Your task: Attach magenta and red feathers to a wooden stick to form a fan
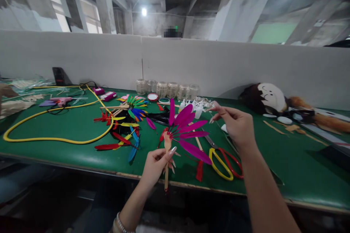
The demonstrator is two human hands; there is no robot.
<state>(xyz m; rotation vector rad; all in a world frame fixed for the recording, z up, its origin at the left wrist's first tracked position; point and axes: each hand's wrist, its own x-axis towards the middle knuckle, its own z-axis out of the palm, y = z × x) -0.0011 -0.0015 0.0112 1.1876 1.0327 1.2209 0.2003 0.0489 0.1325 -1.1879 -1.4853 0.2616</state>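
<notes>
Green-topped work surface (62,151), long, with a pale edge strip, backed by a white partition (207,67). On it, left of centre, a yellow flexible tube (54,139) lies in a wide loop. At the far right sits a plush toy with a dark-and-cream head (269,98) and an orange furry tail (319,122).

Fan of magenta feathers (183,125), with a few red ones at its base, held above the near part of the surface on a flat wooden stick (166,165). Left hand (155,165): curled, pinching the stick below the fan. Right hand (235,125): raised beside the fan, fingertips pressed together; anything between them is too small to make out.

Further items: scissors with yellow and red handles (224,164) below the right hand; a multicoloured feather fan (134,108) behind a scatter of loose feathers; a pink hot glue gun (61,101); a row of clear jars (166,89) along the partition.
</notes>
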